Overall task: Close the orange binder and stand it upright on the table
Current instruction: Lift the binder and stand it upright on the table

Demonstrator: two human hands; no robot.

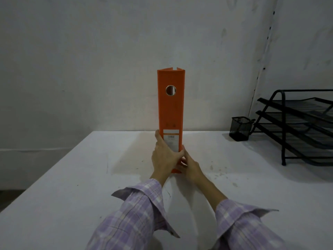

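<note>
The orange binder (170, 109) stands upright and closed on the white table (72, 177), its spine facing me with a round finger hole near the top and a white label low down. My left hand (164, 156) wraps the lower left side of the spine, thumb across the front. My right hand (190, 168) grips the bottom right corner. Both hands hide the binder's base where it meets the table.
A black mesh pen cup (240, 128) stands at the back right of the table. Beside it, a black tiered letter tray (299, 127) fills the far right. A grey wall rises behind the table; the table's left edge runs diagonally.
</note>
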